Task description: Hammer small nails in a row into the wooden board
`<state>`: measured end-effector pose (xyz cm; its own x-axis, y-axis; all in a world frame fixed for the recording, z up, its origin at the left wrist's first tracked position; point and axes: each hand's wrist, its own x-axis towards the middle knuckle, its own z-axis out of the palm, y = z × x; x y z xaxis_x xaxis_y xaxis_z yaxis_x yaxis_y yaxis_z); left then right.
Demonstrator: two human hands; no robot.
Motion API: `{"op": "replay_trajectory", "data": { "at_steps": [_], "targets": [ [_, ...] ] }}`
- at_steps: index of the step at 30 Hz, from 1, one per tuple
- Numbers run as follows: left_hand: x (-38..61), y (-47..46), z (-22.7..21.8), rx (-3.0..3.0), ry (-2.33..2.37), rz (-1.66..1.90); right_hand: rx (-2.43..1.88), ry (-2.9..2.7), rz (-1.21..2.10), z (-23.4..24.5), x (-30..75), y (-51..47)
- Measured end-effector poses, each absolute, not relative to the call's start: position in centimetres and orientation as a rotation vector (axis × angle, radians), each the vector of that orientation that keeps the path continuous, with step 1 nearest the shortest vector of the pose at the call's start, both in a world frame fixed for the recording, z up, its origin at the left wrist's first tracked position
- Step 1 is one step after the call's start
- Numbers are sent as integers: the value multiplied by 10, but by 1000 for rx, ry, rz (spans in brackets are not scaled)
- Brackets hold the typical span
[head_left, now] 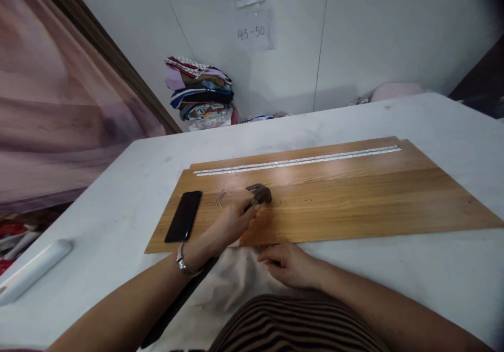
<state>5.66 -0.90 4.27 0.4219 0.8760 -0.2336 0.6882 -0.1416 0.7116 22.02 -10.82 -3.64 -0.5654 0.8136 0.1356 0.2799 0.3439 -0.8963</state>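
Your left hand (235, 219) is clamping its fingers around the shaft of a claw hammer (263, 194), gripping close below the head. The hammer's head is sitting over the left-middle part of a wooden board (366, 197), its claw pointing left; whether it is touching the wood, you cannot tell from here. A dark bar is showing under your left forearm, roughly in line with the hammer and running toward the near left.

Your right hand (289, 265) is resting at the board's near edge, to the right of your left hand and well apart from it. Its fingers are curling loosely, and you cannot tell whether they are closing on anything.

Just right of the hammer's head, a row of small dark spots (294, 202) is running rightward along the wood, too small to make out as nails or holes. To the left of the head, a loose cluster of silvery nails (221, 197) is lying on the board, and farther left a black phone (184, 216) is lying flat near the left edge. Two pale marked strips (298, 161) are running side by side along the far edge. The board is lying on a white table (397, 273), with a white rounded object (36, 271) resting at the near left.
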Motion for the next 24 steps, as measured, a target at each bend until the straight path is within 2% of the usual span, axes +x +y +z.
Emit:
{"op": "replay_trajectory", "data": {
  "at_steps": [18,24],
  "targets": [
    [57,-8,41,1862,1347,318,-975,-2030,1194,-43,220,-109],
    [58,-6,53,1830,1350,339,-971,-2021,1198,-43,220,-109]
  ]
}}
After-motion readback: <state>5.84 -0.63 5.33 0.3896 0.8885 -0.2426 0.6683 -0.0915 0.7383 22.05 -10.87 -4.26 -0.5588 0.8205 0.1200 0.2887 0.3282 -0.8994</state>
